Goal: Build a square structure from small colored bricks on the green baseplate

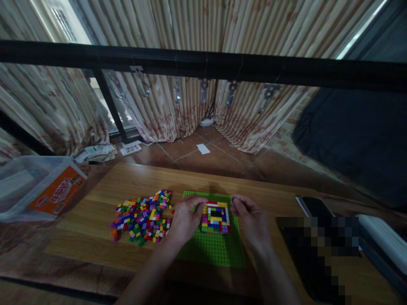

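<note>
A green baseplate [213,250] lies on the wooden table [95,199] in front of me. On its far half stands a square, multicoloured brick build [216,217] with nested rings of colour. My left hand [186,218] rests against the build's left side, its fingers curled and its fingertips on the top left corner. My right hand [249,218] is at the right side, with fingers pinched on a small dark brick [234,200] near the top right corner.
A heap of several loose coloured bricks [143,216] lies left of the plate. A clear plastic box with an orange label [38,186] stands far left. A dark phone [313,206] lies at the right. A black bar [203,63] crosses overhead, with curtains behind it.
</note>
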Available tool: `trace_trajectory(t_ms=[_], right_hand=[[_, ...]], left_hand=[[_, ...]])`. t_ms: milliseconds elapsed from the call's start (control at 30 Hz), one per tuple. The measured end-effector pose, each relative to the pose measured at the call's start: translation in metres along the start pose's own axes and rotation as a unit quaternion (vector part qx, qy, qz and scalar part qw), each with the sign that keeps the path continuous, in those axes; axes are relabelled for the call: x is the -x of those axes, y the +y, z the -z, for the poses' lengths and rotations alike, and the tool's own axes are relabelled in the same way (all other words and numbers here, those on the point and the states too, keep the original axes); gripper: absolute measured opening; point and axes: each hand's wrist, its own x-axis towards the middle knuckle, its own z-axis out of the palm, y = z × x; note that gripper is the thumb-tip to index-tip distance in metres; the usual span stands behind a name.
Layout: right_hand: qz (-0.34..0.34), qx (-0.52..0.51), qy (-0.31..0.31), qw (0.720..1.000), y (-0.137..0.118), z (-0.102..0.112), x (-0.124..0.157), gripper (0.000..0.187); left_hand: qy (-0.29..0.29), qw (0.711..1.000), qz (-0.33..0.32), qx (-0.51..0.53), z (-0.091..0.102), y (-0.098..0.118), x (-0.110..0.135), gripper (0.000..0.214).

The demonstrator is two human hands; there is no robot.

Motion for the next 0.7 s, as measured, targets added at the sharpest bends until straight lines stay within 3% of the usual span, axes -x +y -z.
trace_trajectory(t_ms=[433, 700], right_hand=[[-0.053, -0.071, -0.046, 0.995, -0.0001, -0.0067, 0.0019, 0.036], [-0.045, -0.028, -0.036, 0.998, -0.0032, -0.0066, 0.0031, 0.035]], left_hand=[[-0.003, 1.000, 0.004, 0.003, -0.0039, 0.0082, 0.0013, 0.021], [0.022, 0.998, 0.021, 0.046, -0.0099, 0.0029, 0.0005, 0.017]])
